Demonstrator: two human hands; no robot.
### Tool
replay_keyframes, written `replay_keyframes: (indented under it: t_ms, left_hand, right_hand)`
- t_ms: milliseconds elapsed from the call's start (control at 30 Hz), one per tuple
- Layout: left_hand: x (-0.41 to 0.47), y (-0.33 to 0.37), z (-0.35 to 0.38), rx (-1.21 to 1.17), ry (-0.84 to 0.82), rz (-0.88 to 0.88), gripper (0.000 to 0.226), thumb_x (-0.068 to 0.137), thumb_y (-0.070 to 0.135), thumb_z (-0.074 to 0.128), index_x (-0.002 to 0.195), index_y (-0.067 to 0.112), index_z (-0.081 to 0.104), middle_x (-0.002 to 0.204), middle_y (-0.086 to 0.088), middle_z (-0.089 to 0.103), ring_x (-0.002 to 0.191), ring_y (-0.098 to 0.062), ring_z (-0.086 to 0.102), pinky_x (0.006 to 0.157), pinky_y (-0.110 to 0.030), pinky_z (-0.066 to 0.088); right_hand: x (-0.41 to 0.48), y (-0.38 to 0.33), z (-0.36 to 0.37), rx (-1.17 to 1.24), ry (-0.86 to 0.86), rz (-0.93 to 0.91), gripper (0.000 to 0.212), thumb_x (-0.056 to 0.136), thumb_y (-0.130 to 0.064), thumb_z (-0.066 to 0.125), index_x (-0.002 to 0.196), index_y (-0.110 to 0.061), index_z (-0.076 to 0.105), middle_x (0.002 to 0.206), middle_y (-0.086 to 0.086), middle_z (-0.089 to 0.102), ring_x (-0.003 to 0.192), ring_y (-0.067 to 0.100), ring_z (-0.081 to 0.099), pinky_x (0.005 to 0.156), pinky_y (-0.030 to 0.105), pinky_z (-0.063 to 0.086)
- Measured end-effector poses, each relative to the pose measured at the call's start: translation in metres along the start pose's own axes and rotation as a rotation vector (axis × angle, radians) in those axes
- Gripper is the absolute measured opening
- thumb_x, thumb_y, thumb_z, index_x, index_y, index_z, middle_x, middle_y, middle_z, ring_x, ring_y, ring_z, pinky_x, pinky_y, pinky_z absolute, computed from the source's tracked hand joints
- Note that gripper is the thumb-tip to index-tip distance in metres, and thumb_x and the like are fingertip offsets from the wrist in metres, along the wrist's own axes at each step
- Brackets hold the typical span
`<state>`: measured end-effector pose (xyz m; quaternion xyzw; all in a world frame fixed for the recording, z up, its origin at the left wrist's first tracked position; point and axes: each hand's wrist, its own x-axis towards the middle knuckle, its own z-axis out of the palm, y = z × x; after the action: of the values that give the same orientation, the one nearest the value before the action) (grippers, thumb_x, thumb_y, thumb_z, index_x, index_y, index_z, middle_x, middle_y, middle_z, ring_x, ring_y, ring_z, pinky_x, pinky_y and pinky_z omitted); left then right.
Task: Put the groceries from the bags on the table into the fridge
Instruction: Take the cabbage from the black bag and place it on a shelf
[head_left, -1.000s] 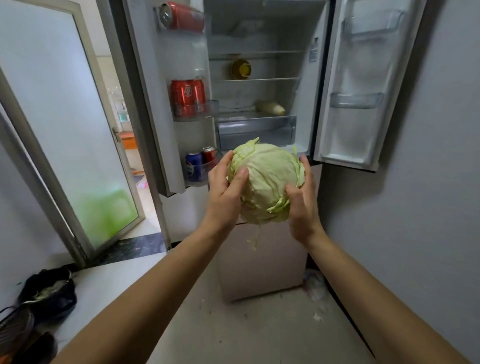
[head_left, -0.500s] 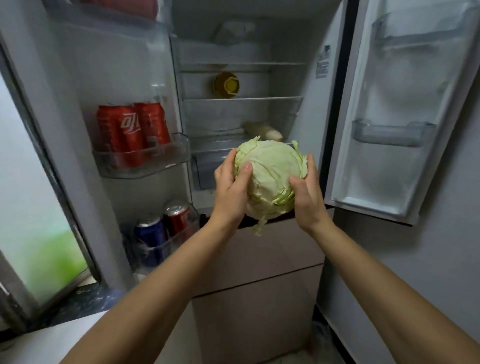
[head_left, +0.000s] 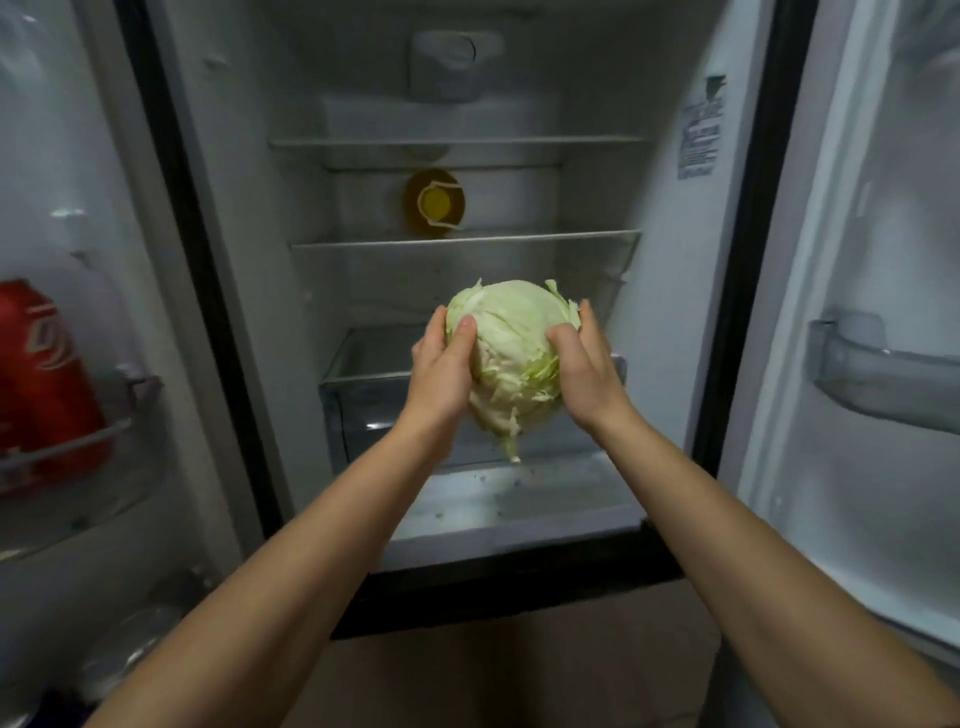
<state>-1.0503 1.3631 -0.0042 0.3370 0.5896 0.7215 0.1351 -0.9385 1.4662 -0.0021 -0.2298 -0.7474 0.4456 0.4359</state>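
Closer now than half a second ago: the fridge (head_left: 467, 130) interior fills the view, and the cabbage (head_left: 511, 358) has advanced from outside the doorway to just in front of the lower compartment.

Cabbage: pale green head, loose outer leaves, one torn leaf hanging from its underside. Held in the air between both hands, above the clear crisper drawer (head_left: 363, 400) and below the glass shelf (head_left: 462, 240); not resting on anything.

Left hand (head_left: 441, 379): grip clamped on the cabbage's left side, thumb across the front, fingers wrapped behind.

Right hand (head_left: 584, 374): grip clamped on the cabbage's right side, thumb across the front, fingers behind.

Fridge: both doors swung open. Two glass shelves inside, crisper drawer beneath.

Yellow-capped bottle (head_left: 435, 203): lying on the lower glass shelf at the back, cap end toward the camera.

Red can (head_left: 39, 364): upright in the left door rack (head_left: 78, 441), at the frame's left edge.

Right door bin (head_left: 883, 379): clear plastic, contents not discernible.

Label (head_left: 701, 135): on the fridge's inner right wall, text illegible.
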Motion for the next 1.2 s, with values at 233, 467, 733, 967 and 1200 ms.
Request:
replay_keyframes:
  t_ms: [233, 467, 733, 967, 1200]
  left_hand:
    - [0.100, -0.020, 0.020, 0.024, 0.095, -0.070, 0.068, 0.078, 0.066, 0.051, 0.141, 0.042, 0.046, 0.149, 0.001, 0.044, 0.123, -0.021, 0.057, 0.097, -0.051, 0.053]
    - [0.180, -0.042, 0.016, 0.017, 0.192, -0.082, 0.042, 0.100, 0.042, 0.047, 0.136, 0.021, 0.050, 0.131, -0.003, 0.060, 0.112, -0.018, 0.063, 0.098, -0.045, 0.053]
    - [0.256, -0.066, 0.009, 0.013, 0.184, -0.103, 0.025, 0.105, 0.036, 0.042, 0.128, 0.032, 0.050, 0.122, 0.002, 0.062, 0.111, -0.020, 0.062, 0.098, -0.044, 0.053]
    - [0.314, -0.087, 0.010, 0.038, 0.189, -0.045, 0.038, 0.103, 0.033, 0.047, 0.138, 0.019, 0.052, 0.132, -0.008, 0.062, 0.117, -0.023, 0.061, 0.103, -0.043, 0.049]
    - [0.339, -0.096, 0.009, 0.057, 0.131, -0.020, 0.041, 0.104, 0.035, 0.046, 0.140, 0.017, 0.052, 0.136, -0.004, 0.059, 0.119, -0.015, 0.057, 0.104, -0.034, 0.046]
  right_hand:
    - [0.119, 0.029, 0.017, 0.005, -0.135, 0.044, 0.094, 0.078, -0.054, 0.034, 0.159, -0.010, 0.016, 0.161, 0.013, 0.028, 0.146, 0.027, 0.027, 0.113, 0.036, 0.024]
    - [0.198, 0.058, 0.057, 0.065, -0.202, 0.066, 0.032, 0.097, -0.038, 0.046, 0.110, -0.010, 0.057, 0.110, 0.008, 0.061, 0.096, 0.020, 0.053, 0.078, 0.024, 0.037]
    - [0.265, 0.082, 0.097, 0.041, -0.212, 0.108, 0.064, 0.101, -0.045, 0.042, 0.157, -0.019, 0.026, 0.156, 0.009, 0.040, 0.141, 0.030, 0.040, 0.110, 0.033, 0.035]
    - [0.305, 0.095, 0.109, 0.017, -0.173, 0.051, 0.032, 0.106, -0.028, 0.040, 0.129, -0.011, 0.055, 0.119, 0.006, 0.056, 0.106, 0.017, 0.053, 0.067, 0.017, 0.036]
    - [0.330, 0.113, 0.121, 0.039, -0.210, 0.064, 0.052, 0.106, -0.045, 0.038, 0.147, -0.014, 0.040, 0.136, -0.002, 0.045, 0.126, 0.009, 0.043, 0.096, 0.018, 0.030]
